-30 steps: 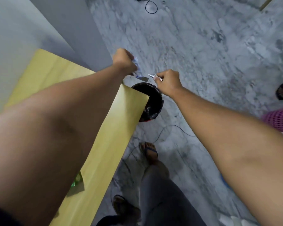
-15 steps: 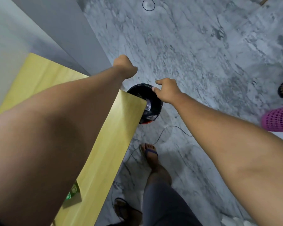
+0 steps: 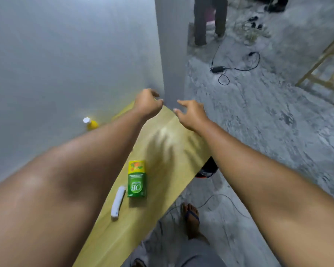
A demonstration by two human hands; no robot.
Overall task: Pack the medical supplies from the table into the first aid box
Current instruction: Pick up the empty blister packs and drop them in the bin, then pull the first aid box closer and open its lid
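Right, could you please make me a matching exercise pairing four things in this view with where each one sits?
Things:
1 green box
2 white stick
3 yellow bottle
4 black bin

Places:
A on the floor, partly under the table edge
B next to the wall
C mid-table, label up
D on the table, nearest its near end

Pairs: 1-C; 2-D; 3-B; 4-A
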